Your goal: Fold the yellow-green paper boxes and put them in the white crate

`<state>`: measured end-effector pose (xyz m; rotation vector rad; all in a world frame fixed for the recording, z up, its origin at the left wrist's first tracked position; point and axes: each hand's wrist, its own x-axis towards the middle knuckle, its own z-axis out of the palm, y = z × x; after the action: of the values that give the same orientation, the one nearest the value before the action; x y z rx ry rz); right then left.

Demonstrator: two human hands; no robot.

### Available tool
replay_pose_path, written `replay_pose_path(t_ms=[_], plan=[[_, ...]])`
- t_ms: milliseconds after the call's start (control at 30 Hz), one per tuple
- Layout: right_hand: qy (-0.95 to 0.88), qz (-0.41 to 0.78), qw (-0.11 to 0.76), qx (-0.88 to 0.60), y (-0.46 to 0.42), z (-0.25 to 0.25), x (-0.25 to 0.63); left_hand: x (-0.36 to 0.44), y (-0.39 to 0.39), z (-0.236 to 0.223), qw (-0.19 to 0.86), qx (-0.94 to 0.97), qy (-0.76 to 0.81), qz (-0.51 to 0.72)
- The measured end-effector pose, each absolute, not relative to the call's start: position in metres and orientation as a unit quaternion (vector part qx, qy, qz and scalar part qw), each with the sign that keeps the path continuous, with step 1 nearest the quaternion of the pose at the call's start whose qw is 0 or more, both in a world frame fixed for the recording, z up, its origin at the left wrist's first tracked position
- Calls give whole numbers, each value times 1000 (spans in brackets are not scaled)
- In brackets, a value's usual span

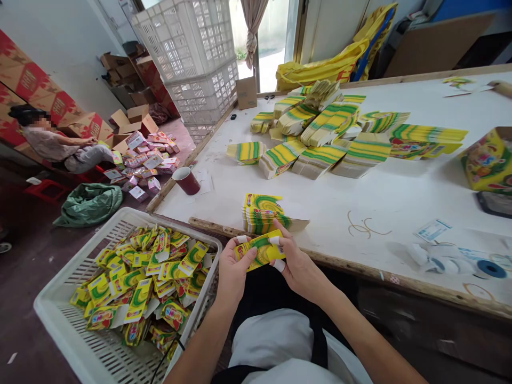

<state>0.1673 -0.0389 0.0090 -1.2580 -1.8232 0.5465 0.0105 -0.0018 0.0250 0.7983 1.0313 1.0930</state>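
Left hand [232, 266] and right hand [295, 262] share a grip on a thin yellow carton [262, 252] near the wood-edged counter [328, 213], its smooth white top stretching right of the cardboard stack [262, 212].

Shows yellow with green swirls on the handheld carton [264, 249]. Runs in yellow, green and greyish stripes across the stacked cartons [332, 122]. Reads white on the tabletop [320, 208] and the crate [50, 314], dark red outside the mug [189, 184], dark green on the sack [92, 205].
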Motion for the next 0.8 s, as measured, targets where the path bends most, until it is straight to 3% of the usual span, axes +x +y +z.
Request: replay_pose_path(t_ms=[367,633,800], plan=[[-610,393,512,-460,-34,4,169,11,-4,28,665,360,450,475],[-589,393,529,-467,-35,7,168,17,-7,29,653,379,447,481],[-504,525,557,-400,-36,7,169,12,-2,27,683,390,450,422]])
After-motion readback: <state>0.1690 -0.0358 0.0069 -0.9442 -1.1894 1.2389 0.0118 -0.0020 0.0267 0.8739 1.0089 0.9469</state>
